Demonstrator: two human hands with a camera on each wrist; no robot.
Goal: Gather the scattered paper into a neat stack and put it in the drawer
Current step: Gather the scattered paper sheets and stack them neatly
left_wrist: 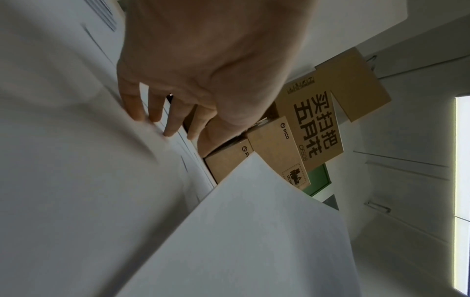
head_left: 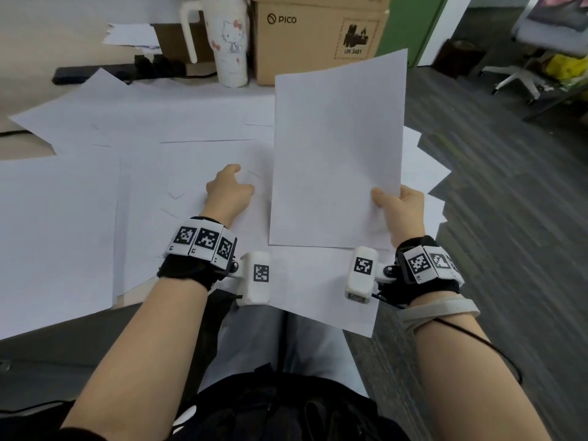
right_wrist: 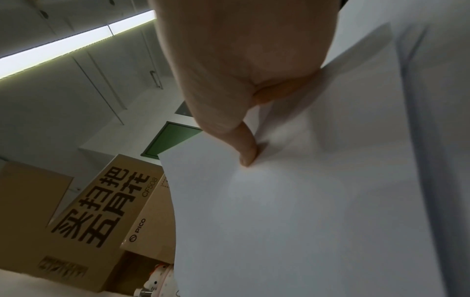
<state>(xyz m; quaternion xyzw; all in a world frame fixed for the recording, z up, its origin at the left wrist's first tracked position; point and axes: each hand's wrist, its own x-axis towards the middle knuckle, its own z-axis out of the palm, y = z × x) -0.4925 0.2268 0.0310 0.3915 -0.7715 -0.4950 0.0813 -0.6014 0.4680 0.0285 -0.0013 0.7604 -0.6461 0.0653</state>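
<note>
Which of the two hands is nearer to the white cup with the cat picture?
Left. The left hand lies on the scattered sheets below the cup; the right hand, pinching a raised sheet, is farther right.

— What fills the right wrist view?
— The right hand (right_wrist: 244,66) pinches a white sheet of paper (right_wrist: 305,211), thumb pressed flat on its face.
— And behind it?
— Cardboard boxes (right_wrist: 101,213), one marked PICO, a green panel (right_wrist: 170,138), a lit ceiling strip (right_wrist: 63,48), and a cartoon-cat tumbler (right_wrist: 159,279) at the bottom edge.
</note>
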